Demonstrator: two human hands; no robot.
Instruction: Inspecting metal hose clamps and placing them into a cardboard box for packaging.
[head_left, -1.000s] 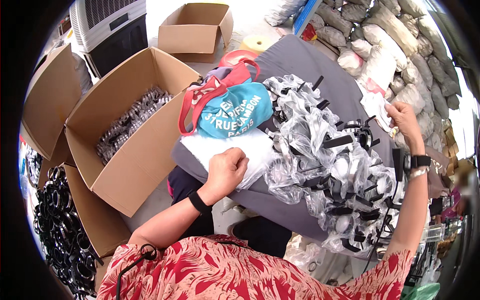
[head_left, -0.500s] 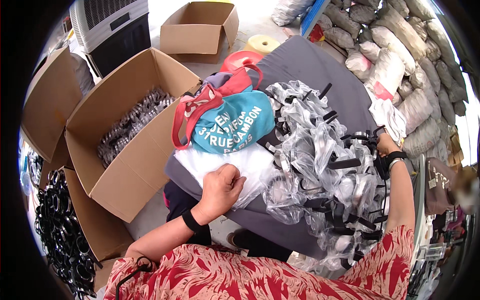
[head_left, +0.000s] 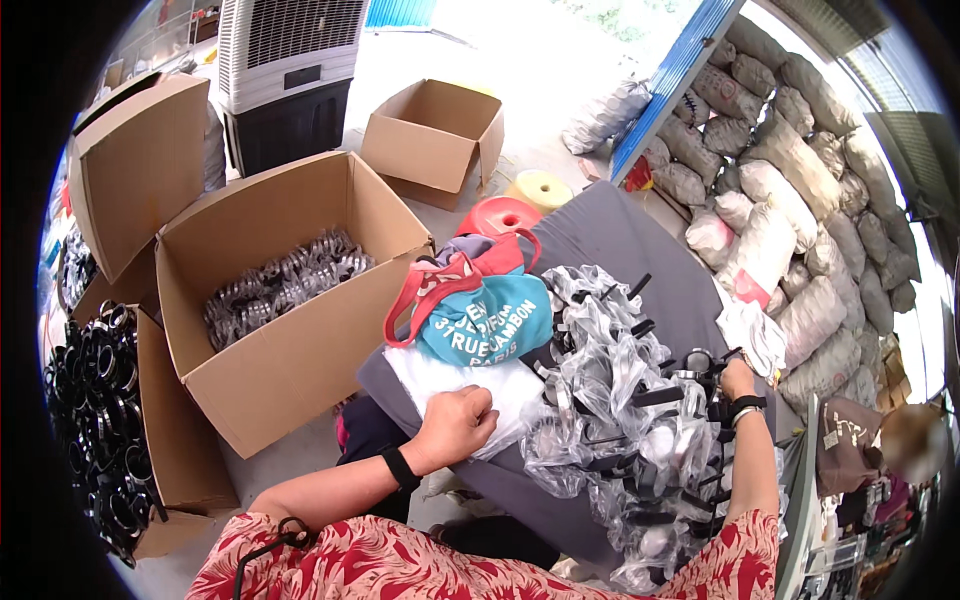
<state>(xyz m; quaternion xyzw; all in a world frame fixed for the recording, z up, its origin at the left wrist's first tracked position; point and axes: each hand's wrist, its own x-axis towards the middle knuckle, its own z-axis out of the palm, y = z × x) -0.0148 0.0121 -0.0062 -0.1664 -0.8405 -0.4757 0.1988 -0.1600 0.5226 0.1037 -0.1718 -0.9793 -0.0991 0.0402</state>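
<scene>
My left hand is curled closed over a stack of white, thin plastic bags at the near left of the grey padded table. Whether anything is pinched in it cannot be seen. At the right edge of the table, my right hand closes on a black-and-silver part, partly hidden by its fingers. Beside that hand spreads a heap of clear plastic bags holding similar parts with black straps. A teal cloth bag with red handles lies behind the white bags.
Left of the table stands a cardboard box with bagged parts inside. Another carton holds black rings. Farther back are a smaller box, an air cooler and yellow and red rolls. Stuffed sacks pile up at right.
The view has tilted upward, so the table and boxes sit lower in it. Both hands keep nearly the same places over the white bags and at the heap's right edge.
</scene>
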